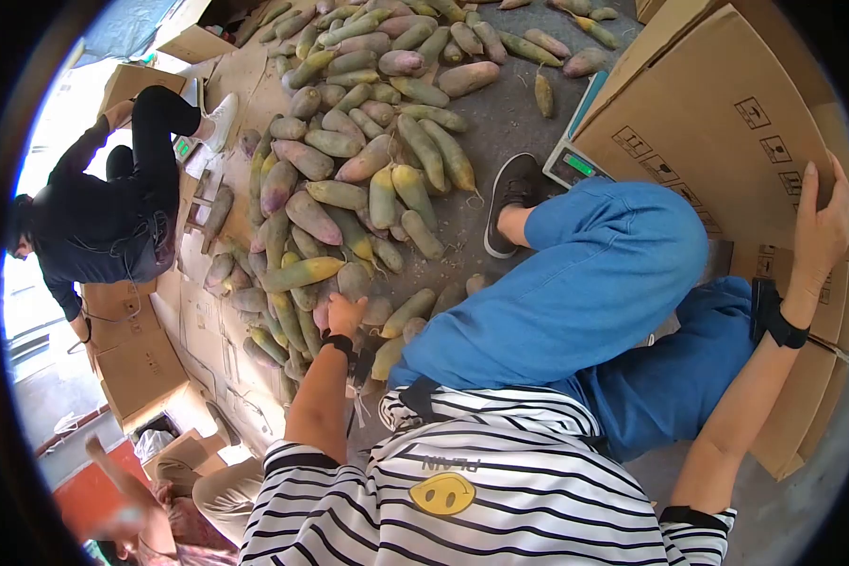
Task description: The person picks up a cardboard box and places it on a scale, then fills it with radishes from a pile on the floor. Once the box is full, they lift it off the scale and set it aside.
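My left hand (347, 315) reaches down into a large heap of long green and purplish radishes (335, 141). Its fingers curl over a pinkish radish (322, 315) near the front of the heap, partly hidden by the hand. At the right, my right hand (826, 224) grips the upper edge of a big cardboard box (703, 118), thumb and fingers on either side of its wall. The box stands tilted in view beside my bent knee, on a scale (568, 166) with a lit green display. What lies inside the box is hidden.
Another person in black (113, 198) sits at the left by a second scale (185, 148). A further person (146, 500) is at the lower left. Cardboard boxes (146, 368) stand along the left, and more cardboard (807, 406) lies under my right arm. A small wooden stool (201, 212) stands beside the heap.
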A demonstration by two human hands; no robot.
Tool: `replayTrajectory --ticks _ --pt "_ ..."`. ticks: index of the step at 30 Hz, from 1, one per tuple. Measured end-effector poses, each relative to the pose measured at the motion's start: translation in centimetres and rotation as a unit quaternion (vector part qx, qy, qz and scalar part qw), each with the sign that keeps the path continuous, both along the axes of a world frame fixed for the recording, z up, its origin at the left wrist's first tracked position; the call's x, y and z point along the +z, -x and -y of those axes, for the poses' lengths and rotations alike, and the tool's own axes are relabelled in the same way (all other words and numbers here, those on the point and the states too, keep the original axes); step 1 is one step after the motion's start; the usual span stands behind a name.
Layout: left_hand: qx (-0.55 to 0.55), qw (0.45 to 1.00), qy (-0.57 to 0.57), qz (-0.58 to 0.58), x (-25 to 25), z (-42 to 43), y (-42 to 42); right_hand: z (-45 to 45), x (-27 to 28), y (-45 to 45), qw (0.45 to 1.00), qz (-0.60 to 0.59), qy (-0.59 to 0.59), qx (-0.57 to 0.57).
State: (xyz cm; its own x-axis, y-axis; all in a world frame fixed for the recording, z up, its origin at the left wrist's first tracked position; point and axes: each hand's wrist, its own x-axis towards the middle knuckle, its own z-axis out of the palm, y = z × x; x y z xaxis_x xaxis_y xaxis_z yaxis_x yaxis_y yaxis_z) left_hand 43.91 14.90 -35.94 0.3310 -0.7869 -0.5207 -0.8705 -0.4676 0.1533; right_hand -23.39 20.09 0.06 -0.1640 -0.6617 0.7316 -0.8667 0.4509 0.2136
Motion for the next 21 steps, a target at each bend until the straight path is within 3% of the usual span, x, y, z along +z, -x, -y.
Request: replayTrajectory --ticks 4,9,11,12,13,15,19,20,21 --pt "0.015 1.000 -0.006 0.002 -2.2 -1.4 -1.4 0.1 0.2 -0.3 1.000 0.002 0.004 0.014" --pt "0.006 0.998 0.041 -0.039 -0.1 -1.6 0.2 0.5 0.4 -1.9 1.000 0.003 0.006 -0.001" --pt "0.144 0.977 -0.040 -0.149 -0.7 -0.6 0.3 0.3 0.1 -1.6 1.000 -0.004 0.013 -0.001" --pt "0.220 0.949 -0.055 -0.219 1.4 -0.3 1.7 0.4 0.1 -1.8 1.000 -0.009 0.015 0.002" --pt "0.212 0.951 -0.052 -0.220 2.5 0.3 2.4 0.4 0.2 -2.0 1.000 -0.009 0.020 -0.004" --pt "0.352 0.844 -0.098 -0.392 4.2 1.1 3.9 0.4 0.4 -2.5 1.000 -0.018 0.016 0.007" --pt "0.226 0.835 -0.175 -0.471 8.8 3.6 8.8 0.2 0.3 -2.8 0.999 0.002 0.036 0.012" --pt "0.145 0.827 -0.168 -0.517 11.3 4.4 10.8 0.2 0.4 -3.0 0.999 -0.005 0.041 -0.002" --pt "0.132 0.826 -0.171 -0.520 13.9 5.2 13.1 0.2 0.4 -3.1 0.999 0.000 0.047 0.010"
